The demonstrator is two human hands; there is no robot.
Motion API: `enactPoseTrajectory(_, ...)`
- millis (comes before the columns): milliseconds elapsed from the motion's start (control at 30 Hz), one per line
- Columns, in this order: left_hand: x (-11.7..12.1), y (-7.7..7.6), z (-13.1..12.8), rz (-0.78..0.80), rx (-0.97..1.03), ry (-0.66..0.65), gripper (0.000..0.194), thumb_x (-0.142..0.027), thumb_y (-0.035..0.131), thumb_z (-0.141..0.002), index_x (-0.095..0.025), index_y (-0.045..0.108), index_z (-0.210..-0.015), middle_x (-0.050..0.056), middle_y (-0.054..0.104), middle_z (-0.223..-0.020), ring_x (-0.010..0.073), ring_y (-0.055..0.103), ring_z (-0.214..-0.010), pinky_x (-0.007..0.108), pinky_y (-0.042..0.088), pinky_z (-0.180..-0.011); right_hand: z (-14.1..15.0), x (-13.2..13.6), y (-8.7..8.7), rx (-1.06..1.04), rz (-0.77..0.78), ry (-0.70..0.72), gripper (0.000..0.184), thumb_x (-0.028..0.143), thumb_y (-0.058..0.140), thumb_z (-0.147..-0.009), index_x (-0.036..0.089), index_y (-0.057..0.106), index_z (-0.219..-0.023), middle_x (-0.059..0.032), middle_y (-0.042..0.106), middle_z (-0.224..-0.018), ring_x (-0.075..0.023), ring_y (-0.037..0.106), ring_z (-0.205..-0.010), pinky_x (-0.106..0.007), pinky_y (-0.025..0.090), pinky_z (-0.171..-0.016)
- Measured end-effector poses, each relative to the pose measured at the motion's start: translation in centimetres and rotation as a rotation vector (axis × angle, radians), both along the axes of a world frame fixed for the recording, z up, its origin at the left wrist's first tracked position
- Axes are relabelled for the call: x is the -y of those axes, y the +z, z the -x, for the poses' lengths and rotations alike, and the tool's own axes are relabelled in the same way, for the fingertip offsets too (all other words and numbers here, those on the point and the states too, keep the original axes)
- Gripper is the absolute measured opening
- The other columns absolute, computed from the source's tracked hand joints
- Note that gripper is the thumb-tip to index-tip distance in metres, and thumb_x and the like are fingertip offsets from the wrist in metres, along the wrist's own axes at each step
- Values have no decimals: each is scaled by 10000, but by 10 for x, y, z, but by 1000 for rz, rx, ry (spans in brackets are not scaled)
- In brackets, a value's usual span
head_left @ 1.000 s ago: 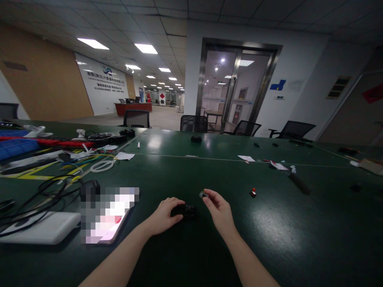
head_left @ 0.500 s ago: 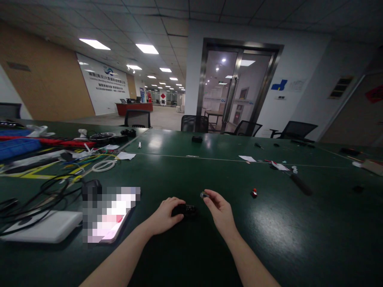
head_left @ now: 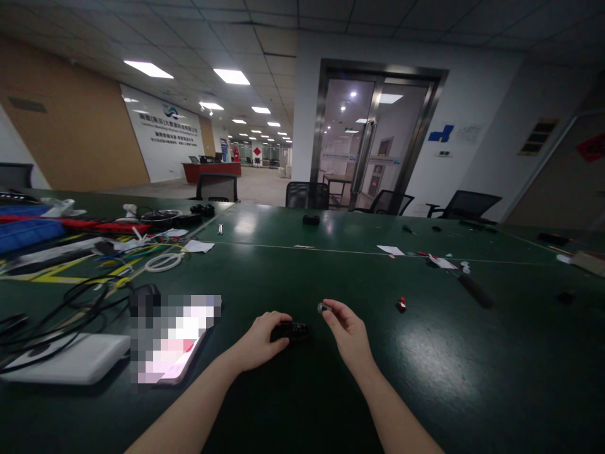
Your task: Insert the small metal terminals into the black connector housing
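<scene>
My left hand (head_left: 265,338) grips a small black oblong device (head_left: 297,330) low over the green table, thumb on the near side and fingers over the far side. Its left part is hidden by the fingers. In my right hand (head_left: 347,331), a small greyish, shiny piece (head_left: 322,308) is pinched between thumb and fingertips; it is too small to name. That piece is apart from the black device, just beyond its right end. On the table to the right lies a small red and black item (head_left: 401,304).
A phone with a blurred-out screen (head_left: 189,334) lies left of my left hand. Beside it are a white flat box (head_left: 70,362) and tangled black cables (head_left: 89,290). Farther right lies a dark handled tool (head_left: 474,291). White paper scraps (head_left: 390,250) lie toward the back.
The small piece in my right fingertips has turned slightly. Both hands otherwise stay in place.
</scene>
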State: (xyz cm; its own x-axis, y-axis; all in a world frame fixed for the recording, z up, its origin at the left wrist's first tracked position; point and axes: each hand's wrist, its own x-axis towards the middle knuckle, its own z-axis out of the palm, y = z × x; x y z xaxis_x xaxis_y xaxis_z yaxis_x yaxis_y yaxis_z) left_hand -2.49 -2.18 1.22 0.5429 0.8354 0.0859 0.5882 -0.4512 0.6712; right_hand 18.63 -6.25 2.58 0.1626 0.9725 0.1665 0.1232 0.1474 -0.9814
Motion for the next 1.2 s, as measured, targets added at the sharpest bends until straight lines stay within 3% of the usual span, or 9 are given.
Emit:
enactPoseTrajectory(233,-1,-1,0,-33,-11,-17,391,-269,552,-741,-240,512,-1129,48,561,-1118,228,480,-1059,364,353,-940,1,-6,-7,-76,-67,40,300,366,582,-744,224,582,-1008,-40,640,-978,-198,586,-928,-377,458,-833)
enactPoseTrajectory(467,-1,-2,0,-37,-1,-27,388,-273,558,-743,-251,515,-1128,38,558,-1124,221,481,-1059,351,353,-939,2,-4,-4,-101,-39,79,318,358,579,-748,225,559,-1036,-49,636,-977,-184,605,-840,-394,476,-813)
enactPoseTrajectory(867,-1,-2,-1,-34,-14,-19,389,-262,556,-746,-242,511,-1132,47,552,-1141,223,473,-1077,353,348,-946,2,0,-1,-85,-21,77,315,321,573,-754,239,572,-1058,-37,645,-999,-191,597,-916,-392,460,-845)
enactPoseTrajectory(1200,-1,0,-1,8,-9,-19,408,-237,560,-742,-236,509,-1146,44,546,-1153,218,465,-1091,355,325,-974,3,-4,-5,-100,-47,61,351,384,612,-716,222,595,-1027,-51,660,-971,-208,600,-916,-391,466,-829)
